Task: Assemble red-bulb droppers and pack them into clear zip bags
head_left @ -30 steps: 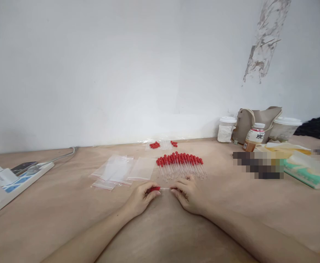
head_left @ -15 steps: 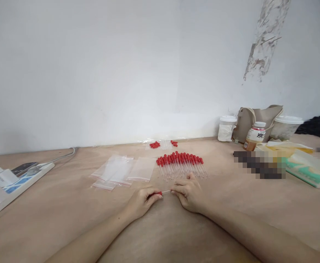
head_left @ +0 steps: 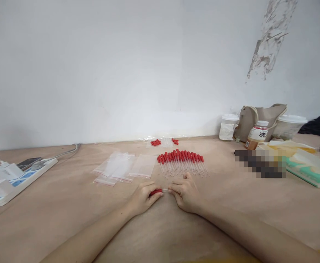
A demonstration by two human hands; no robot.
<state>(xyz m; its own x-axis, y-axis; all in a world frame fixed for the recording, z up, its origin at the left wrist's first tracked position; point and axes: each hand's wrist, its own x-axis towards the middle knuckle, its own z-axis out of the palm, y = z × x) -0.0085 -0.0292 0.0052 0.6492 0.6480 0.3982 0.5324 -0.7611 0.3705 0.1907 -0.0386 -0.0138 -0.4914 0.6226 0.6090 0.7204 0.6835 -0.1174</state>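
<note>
Between the thumb and fingers of my left hand (head_left: pixel 143 198) is the red rubber bulb (head_left: pixel 156 191) of a dropper. Its thin clear tube (head_left: pixel 165 190) runs across to my right hand (head_left: pixel 186 193), whose fingertips pinch the other end and hide it. Just beyond my hands lies a fanned row of droppers (head_left: pixel 180 156), red bulbs pointing away and clear tubes toward me. Flat clear zip bags (head_left: pixel 118 166) overlap to the left of that row. Loose red bulbs (head_left: pixel 155 142) lie on clear plastic near the wall.
A white power strip (head_left: pixel 43 168) with plugs and a cable is at the left. Toward the right stand a lidded cup (head_left: pixel 228 128), a bottle (head_left: pixel 257 135), a grey bag (head_left: pixel 264 113) and a green-and-white packet (head_left: pixel 310 170). The wall (head_left: pixel 107 73) rises behind the table.
My right hand has come slightly closer to my left, and less of the clear tube shows between them. More of the red bulb is visible in my left hand. The view has shifted slightly.
</note>
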